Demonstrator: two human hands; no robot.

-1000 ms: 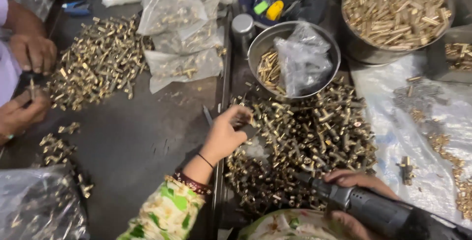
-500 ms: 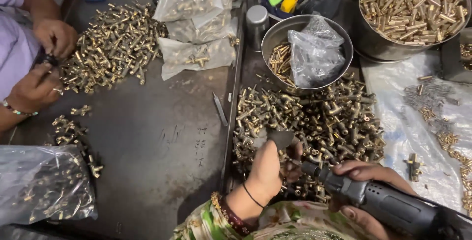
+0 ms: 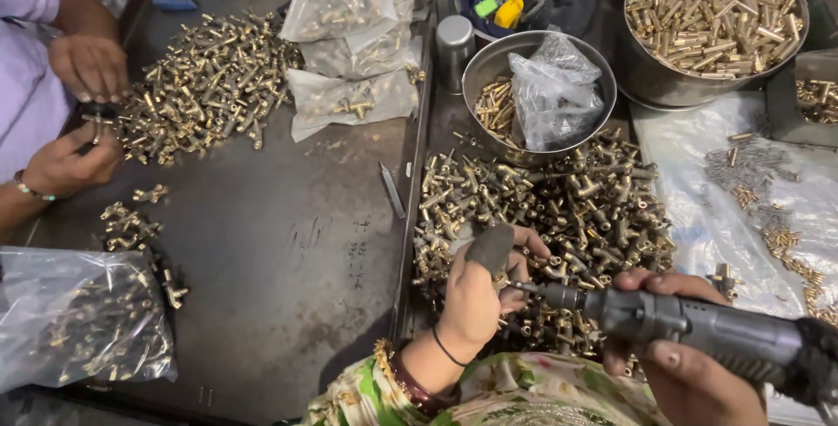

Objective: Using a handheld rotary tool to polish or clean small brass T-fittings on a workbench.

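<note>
My left hand (image 3: 480, 291) is closed around a small brass fitting, with a dark guard on its thumb, just above the near edge of a heap of brass fittings (image 3: 559, 216). My right hand (image 3: 690, 365) grips a grey electric screwdriver (image 3: 698, 326) lying sideways, its thin bit touching the piece in my left hand.
A steel bowl (image 3: 489, 64) holds brass parts and a plastic bag. A larger pan (image 3: 646, 77) of brass pins stands at the back right. Another person's hands (image 3: 83, 112) work a second heap (image 3: 205, 81) at the left. Filled bags (image 3: 78, 321) lie at the front left and the back.
My left hand has drawn back from the heap toward me with a fitting. The driver bit now meets that piece. The view has shifted slightly.
</note>
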